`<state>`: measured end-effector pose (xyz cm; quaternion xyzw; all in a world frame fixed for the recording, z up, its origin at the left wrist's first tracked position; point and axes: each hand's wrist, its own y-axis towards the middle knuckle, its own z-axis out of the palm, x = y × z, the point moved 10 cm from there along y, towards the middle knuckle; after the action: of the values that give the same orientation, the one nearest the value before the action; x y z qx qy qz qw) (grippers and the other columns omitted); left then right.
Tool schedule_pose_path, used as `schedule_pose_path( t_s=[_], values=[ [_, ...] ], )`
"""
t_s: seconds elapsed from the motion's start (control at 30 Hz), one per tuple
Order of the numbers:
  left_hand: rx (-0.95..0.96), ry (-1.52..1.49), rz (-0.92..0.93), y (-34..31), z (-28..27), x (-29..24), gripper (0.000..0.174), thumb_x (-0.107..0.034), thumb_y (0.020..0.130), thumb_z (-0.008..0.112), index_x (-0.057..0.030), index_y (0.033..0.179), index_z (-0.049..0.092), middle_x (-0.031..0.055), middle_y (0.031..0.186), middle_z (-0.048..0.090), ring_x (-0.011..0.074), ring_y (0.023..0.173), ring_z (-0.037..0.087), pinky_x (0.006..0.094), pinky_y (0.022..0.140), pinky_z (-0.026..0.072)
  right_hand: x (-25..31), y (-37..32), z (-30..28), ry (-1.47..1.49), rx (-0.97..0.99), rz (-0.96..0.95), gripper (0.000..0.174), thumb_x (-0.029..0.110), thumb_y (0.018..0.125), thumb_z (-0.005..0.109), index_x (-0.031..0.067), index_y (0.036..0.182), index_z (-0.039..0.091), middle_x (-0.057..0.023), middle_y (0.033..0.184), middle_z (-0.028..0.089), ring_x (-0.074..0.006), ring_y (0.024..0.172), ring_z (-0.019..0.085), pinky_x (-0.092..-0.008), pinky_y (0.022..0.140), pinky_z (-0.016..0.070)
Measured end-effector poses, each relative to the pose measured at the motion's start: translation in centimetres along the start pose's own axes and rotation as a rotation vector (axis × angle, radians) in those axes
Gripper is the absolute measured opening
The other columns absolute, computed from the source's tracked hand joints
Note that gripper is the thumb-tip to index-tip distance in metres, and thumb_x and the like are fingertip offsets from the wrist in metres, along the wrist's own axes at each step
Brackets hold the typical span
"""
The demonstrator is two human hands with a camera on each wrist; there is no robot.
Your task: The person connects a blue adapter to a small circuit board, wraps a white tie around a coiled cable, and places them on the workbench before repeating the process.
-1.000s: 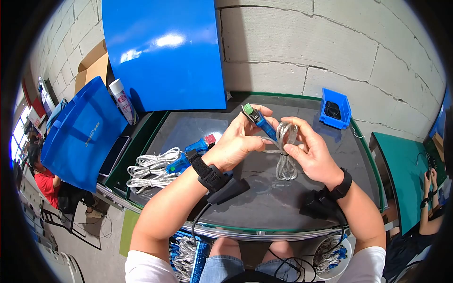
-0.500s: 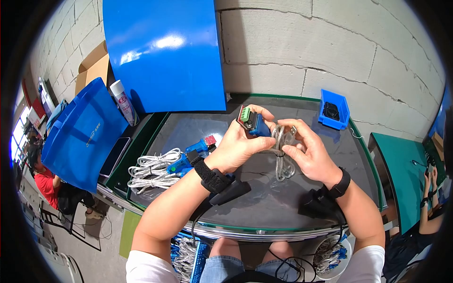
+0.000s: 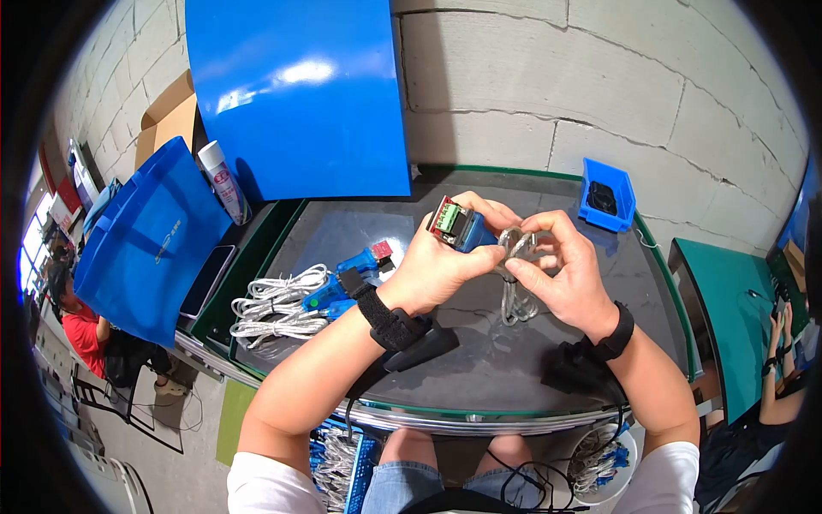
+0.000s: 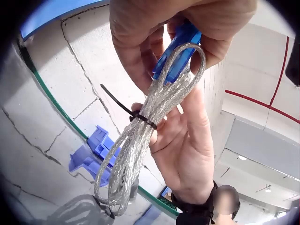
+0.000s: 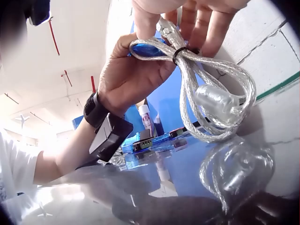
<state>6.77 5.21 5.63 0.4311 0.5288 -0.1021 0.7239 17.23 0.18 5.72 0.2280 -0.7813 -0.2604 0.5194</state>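
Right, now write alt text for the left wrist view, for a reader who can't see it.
The left hand grips a blue connector and the right hand holds a looped silvery cable bundle bound with a black tie. Behind are a blue bin and a pale wall.

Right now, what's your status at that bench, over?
Left fingers gripping blue adapter. Right fingers pinching tied, coiled cable. Other cable bundles off to the left; nothing visibly blocking.

Silver cable (image 4: pixel 133 145) coiled, black-tied; blue connector (image 4: pixel 180 64) beside, both held.
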Motion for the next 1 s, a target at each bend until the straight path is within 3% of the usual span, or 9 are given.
schedule_pose_path(
  t_s=[0.13, 0.37, 0.43, 0.47, 0.5, 0.6, 0.83, 0.9, 1.0],
  values=[
    [-0.116, 0.119, -0.066, -0.4, -1.2, 0.3, 0.025, -0.002, 0.072, 0.064, -0.0037, 0.096, 0.056, 0.0059, 0.099, 0.057, 0.0143, 0.094, 0.057, 0.0318, 0.083, 0.0472, -0.7, -0.2, -0.4, 0.009, 0.003, 0.071, 0.021, 0.005, 0.082, 0.064, 0.0019, 0.098, 0.051, -0.0034, 0.088, 0.056, -0.0083, 0.078, 0.058, -0.0231, 0.063, 0.0525],
    [-0.131, 0.082, -0.163, -0.4, -2.0, 1.6, 0.031, -0.005, 0.073, 0.065, -0.0044, 0.103, 0.055, 0.0056, 0.100, 0.057, 0.0139, 0.095, 0.056, 0.0320, 0.084, 0.0455, -2.0, -0.1, -1.0, 0.103, -0.032, 0.035, 0.015, 0.004, 0.085, 0.060, 0.0018, 0.099, 0.053, -0.0008, 0.088, 0.054, -0.0058, 0.076, 0.053, -0.0213, 0.061, 0.0518],
    [-0.165, -0.041, -0.165, -0.4, -2.1, 2.3, 0.038, -0.012, 0.076, 0.069, -0.0045, 0.109, 0.051, 0.0065, 0.105, 0.056, 0.0152, 0.099, 0.055, 0.0326, 0.087, 0.0442, -2.6, -0.1, -0.6, 0.229, -0.012, 0.176, 0.016, 0.003, 0.087, 0.058, 0.0018, 0.102, 0.053, -0.0009, 0.090, 0.054, -0.0056, 0.079, 0.054, -0.0218, 0.064, 0.0536],
    [-0.119, -0.113, -0.167, -0.3, -1.6, 2.6, 0.064, -0.015, 0.074, 0.076, -0.0043, 0.126, 0.040, 0.0088, 0.111, 0.053, 0.0181, 0.104, 0.054, 0.0353, 0.092, 0.0425, -2.7, 0.0, -0.7, 0.229, -0.012, 0.175, 0.016, 0.003, 0.087, 0.058, 0.0018, 0.102, 0.053, -0.0009, 0.090, 0.054, -0.0056, 0.079, 0.054, -0.0218, 0.064, 0.0536],
    [-0.119, -0.113, -0.167, -0.3, -1.4, 2.7, 0.064, -0.015, 0.074, 0.076, -0.0043, 0.126, 0.040, 0.0088, 0.111, 0.053, 0.0181, 0.104, 0.054, 0.0353, 0.092, 0.0425, -3.2, 0.0, -0.8, 0.267, -0.013, 0.205, 0.016, 0.004, 0.088, 0.057, 0.0016, 0.104, 0.053, -0.0011, 0.091, 0.054, -0.0059, 0.080, 0.055, -0.0225, 0.066, 0.0544],
    [-0.090, -0.116, -0.197, -0.1, -0.5, 2.7, 0.102, -0.004, 0.066, 0.080, -0.0023, 0.142, 0.012, 0.0127, 0.112, 0.053, 0.0223, 0.109, 0.053, 0.0404, 0.098, 0.0404, -3.6, 0.0, -0.7, 0.337, -0.006, 0.247, 0.018, 0.005, 0.089, 0.057, 0.0010, 0.106, 0.052, -0.0019, 0.092, 0.055, -0.0068, 0.081, 0.057, -0.0231, 0.069, 0.0550],
    [-0.151, -0.036, -0.271, -0.3, -2.0, 4.4, 0.097, 0.000, 0.070, 0.074, -0.0005, 0.142, 0.011, 0.0127, 0.104, 0.057, 0.0222, 0.102, 0.058, 0.0390, 0.095, 0.0430, -4.4, -0.3, -0.4, 0.437, 0.018, 0.284, 0.017, 0.006, 0.090, 0.058, 0.0007, 0.105, 0.051, -0.0043, 0.094, 0.055, -0.0098, 0.082, 0.060, -0.0247, 0.071, 0.0556],
    [-0.225, -0.266, -0.400, -1.0, -2.3, 5.8, 0.090, 0.001, 0.072, 0.071, 0.0005, 0.141, 0.014, 0.0125, 0.106, 0.057, 0.0205, 0.101, 0.058, 0.0366, 0.092, 0.0452, -4.6, -0.4, -0.3, 0.455, 0.014, 0.305, 0.017, 0.007, 0.090, 0.058, 0.0009, 0.104, 0.051, -0.0046, 0.094, 0.054, -0.0108, 0.082, 0.061, -0.0251, 0.072, 0.0558],
    [-0.218, -0.295, -0.389, -0.8, -2.3, 6.2, 0.084, -0.002, 0.073, 0.072, 0.0017, 0.138, 0.018, 0.0113, 0.107, 0.057, 0.0204, 0.100, 0.059, 0.0352, 0.088, 0.0472, -4.8, -0.4, -0.2, 0.489, 0.014, 0.330, 0.017, 0.008, 0.090, 0.059, 0.0013, 0.103, 0.051, -0.0053, 0.094, 0.054, -0.0126, 0.083, 0.062, -0.0253, 0.074, 0.0559]
  ],
)
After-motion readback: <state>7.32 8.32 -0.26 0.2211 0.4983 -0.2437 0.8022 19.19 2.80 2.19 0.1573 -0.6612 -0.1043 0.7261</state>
